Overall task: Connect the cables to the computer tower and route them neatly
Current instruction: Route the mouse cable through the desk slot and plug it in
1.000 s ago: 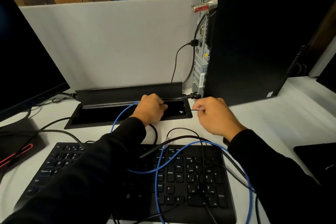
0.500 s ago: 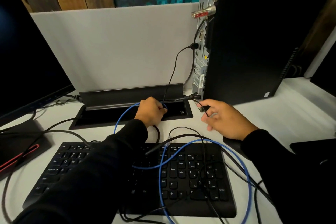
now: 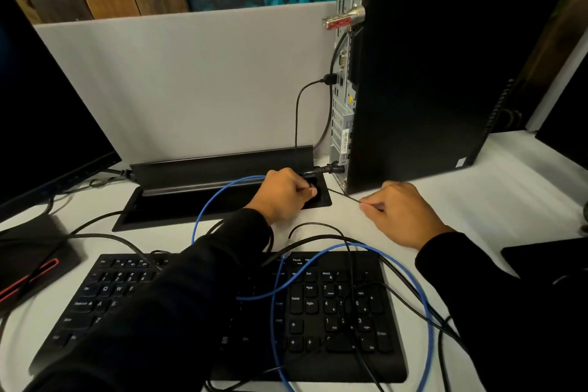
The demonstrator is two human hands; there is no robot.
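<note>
The black computer tower (image 3: 423, 73) stands at the back right, its grey rear panel (image 3: 342, 111) facing left. A black power cable (image 3: 327, 168) is plugged in low on that panel, and a thinner black cable (image 3: 297, 111) higher up. My left hand (image 3: 284, 196) is closed around the power cable over the right end of the open desk cable tray (image 3: 178, 205). My right hand (image 3: 401, 213) pinches a thin black wire (image 3: 343, 196) that runs toward the tower's base. A blue network cable (image 3: 426, 305) loops loosely across the keyboard.
A black keyboard (image 3: 318, 312) lies in front with several black cables over it. A monitor (image 3: 47, 118) stands at the left on its base (image 3: 28, 261). A grey divider panel (image 3: 191, 83) closes the back. A dark pad (image 3: 547, 256) lies at the right.
My right hand drew back from the tower's foot toward me, pulling the thin wire taut. My left hand stayed on the power cable. The view shifted slightly.
</note>
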